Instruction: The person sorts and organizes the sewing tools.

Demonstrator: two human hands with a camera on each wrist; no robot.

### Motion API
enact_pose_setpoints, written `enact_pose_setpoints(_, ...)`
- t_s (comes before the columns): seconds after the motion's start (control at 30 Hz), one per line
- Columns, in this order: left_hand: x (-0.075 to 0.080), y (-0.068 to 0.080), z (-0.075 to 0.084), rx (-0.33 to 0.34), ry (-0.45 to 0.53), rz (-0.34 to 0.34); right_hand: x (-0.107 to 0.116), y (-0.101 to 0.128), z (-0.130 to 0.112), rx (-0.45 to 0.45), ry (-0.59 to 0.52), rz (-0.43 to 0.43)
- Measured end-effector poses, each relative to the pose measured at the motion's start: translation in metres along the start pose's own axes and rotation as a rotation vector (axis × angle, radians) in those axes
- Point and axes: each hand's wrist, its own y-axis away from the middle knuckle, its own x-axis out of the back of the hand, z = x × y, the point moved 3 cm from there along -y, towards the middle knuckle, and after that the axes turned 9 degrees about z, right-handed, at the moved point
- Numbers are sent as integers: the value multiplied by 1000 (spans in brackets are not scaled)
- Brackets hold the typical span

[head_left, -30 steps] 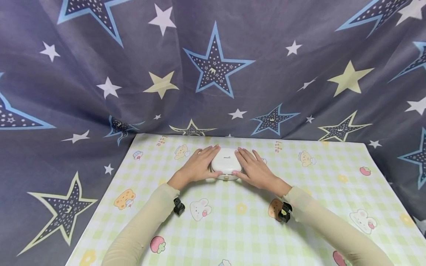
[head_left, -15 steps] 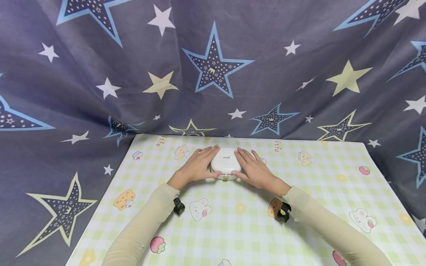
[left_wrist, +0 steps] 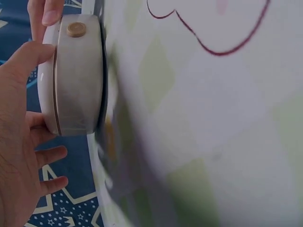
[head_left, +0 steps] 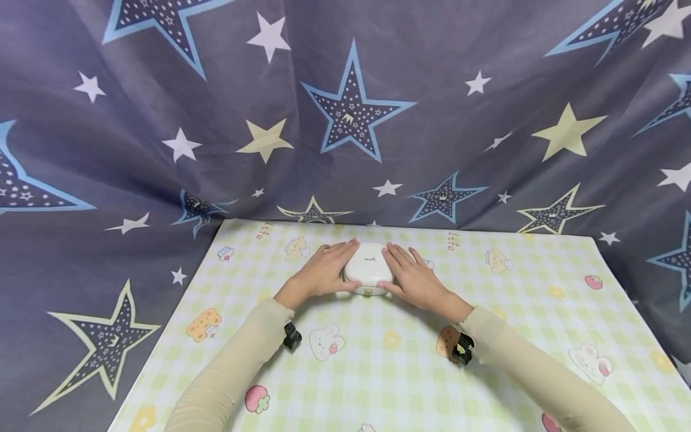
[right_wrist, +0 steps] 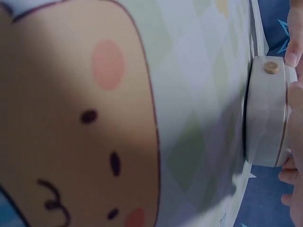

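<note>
A white rounded case point(head_left: 369, 264) with dark lettering on its lid stands on the table, toward the far edge. A round gold button point(left_wrist: 76, 29) sits on its front, and a thin gold line runs along the seam below the lid. My left hand point(head_left: 326, 271) holds the case's left side, thumb at the front edge and fingers along the side. From the right, my right hand point(head_left: 415, 276) holds it the same way. In the left wrist view, the left thumb point(left_wrist: 38, 53) touches the lid near the seam. What is inside the case is hidden.
A green-and-white checked cloth point(head_left: 378, 378) with cartoon prints covers the table. Behind it hangs a dark curtain point(head_left: 432, 138) with stars. Small black devices point(head_left: 292, 337) are worn at both wrists.
The dark gap at the front beneath the lid no longer shows, and the lid sits closer to the base. Both hands keep their places. The head view has shifted slightly.
</note>
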Motion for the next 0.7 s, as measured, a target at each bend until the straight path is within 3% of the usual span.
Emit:
enact_pose_setpoints(0.17, 2, -1, 2, -7, -1, -5, 2, 2, 0, -7, -15, -9)
enact_pose_setpoints(0.7, -3, 4, 1, 3, 24, 70, 3, 3, -4, -9, -41, 24)
